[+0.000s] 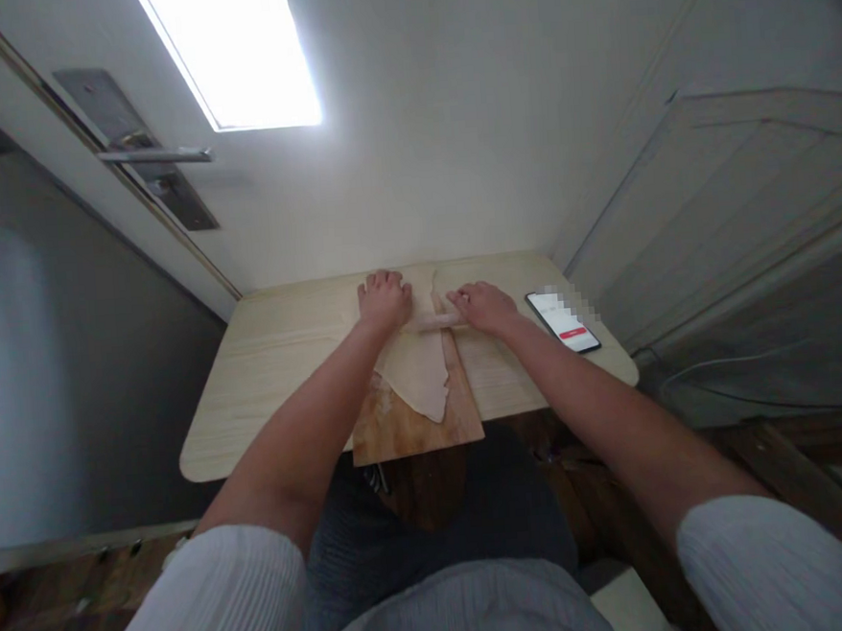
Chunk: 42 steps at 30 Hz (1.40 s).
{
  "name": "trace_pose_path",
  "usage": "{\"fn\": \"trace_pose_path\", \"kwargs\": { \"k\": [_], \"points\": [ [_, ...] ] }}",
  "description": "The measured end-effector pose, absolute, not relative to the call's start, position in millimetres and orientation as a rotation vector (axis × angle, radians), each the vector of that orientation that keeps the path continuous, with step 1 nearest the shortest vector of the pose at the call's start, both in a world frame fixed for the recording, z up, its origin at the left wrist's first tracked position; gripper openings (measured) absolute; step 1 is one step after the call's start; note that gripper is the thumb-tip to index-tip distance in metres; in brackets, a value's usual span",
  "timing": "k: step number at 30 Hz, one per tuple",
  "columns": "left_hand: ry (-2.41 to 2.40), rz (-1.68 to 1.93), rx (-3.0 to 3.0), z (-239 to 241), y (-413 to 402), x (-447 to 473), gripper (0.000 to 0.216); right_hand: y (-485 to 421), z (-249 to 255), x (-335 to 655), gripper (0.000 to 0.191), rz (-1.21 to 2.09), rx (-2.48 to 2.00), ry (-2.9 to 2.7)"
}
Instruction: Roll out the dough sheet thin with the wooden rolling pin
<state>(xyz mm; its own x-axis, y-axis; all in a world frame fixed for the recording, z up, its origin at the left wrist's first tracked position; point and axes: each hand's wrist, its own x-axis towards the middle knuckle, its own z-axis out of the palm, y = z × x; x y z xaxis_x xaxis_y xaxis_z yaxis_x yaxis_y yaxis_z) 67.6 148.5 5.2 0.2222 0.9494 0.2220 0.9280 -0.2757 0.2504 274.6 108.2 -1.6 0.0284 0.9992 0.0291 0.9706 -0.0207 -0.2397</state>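
A pale rolling pin lies crosswise over a thin sheet of dough. My left hand is over the pin's left part, its fingers bent forward and down; the pin end beneath it is hidden. At the other end, my right hand is closed around the pin with curled fingers. Under the dough is a wooden cutting board, its near edge sticking out past the table's front. The dough has an uneven edge and narrows to a point toward me.
The light wooden table has rounded corners and stands against a white door with a metal handle. A phone with a lit screen lies at the table's right. Cables run along the right wall.
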Motion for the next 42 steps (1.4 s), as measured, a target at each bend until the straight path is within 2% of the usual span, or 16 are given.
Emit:
{"fn": "trace_pose_path", "kwargs": {
  "k": [6, 10, 18, 24, 32, 36, 42],
  "points": [
    [1.870, 0.357, 2.384, -3, 168, 70, 0.045, 125, -4, 274, 0.053, 0.140, -2.229, -2.018],
    [1.834, 0.445, 2.447, 14, 155, 58, 0.048, 125, -6, 276, 0.053, 0.229, -2.200, -2.098],
    [1.787, 0.414, 2.473, 3, 111, 36, 0.044, 94, -10, 276, 0.072, 0.104, -2.042, -2.130],
    [1.810, 0.483, 2.479, -5, 104, 41, 0.047, 79, -10, 274, 0.084, 0.029, -2.124, -2.196],
    [1.818, 0.423, 2.405, 11, 142, 73, 0.046, 106, -10, 299, 0.065, -0.089, -2.018, -2.230],
    [1.855, 0.486, 2.351, 1, 164, 82, 0.048, 115, -10, 289, 0.060, -0.023, -2.096, -2.071],
    [1.771, 0.381, 2.367, -12, 166, 77, 0.057, 127, -6, 278, 0.055, 0.071, -2.179, -2.046]
  ]
}}
